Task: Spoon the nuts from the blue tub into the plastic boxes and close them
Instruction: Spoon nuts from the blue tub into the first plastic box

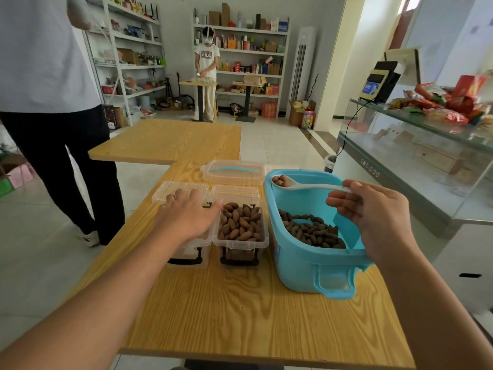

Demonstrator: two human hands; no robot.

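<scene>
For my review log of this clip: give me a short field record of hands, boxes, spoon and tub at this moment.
left hand: rests flat on the left clear plastic box
right hand: holds the white plastic spoon, a few nuts in its bowl
right clear plastic box: open, full of brown nuts
blue plastic tub: nuts left at the bottom
clear lid with blue handle: lies behind the boxes

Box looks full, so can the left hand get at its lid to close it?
Probably yes: the left hand lies beside the full box, and its lid stands open just behind, nothing between.
</scene>
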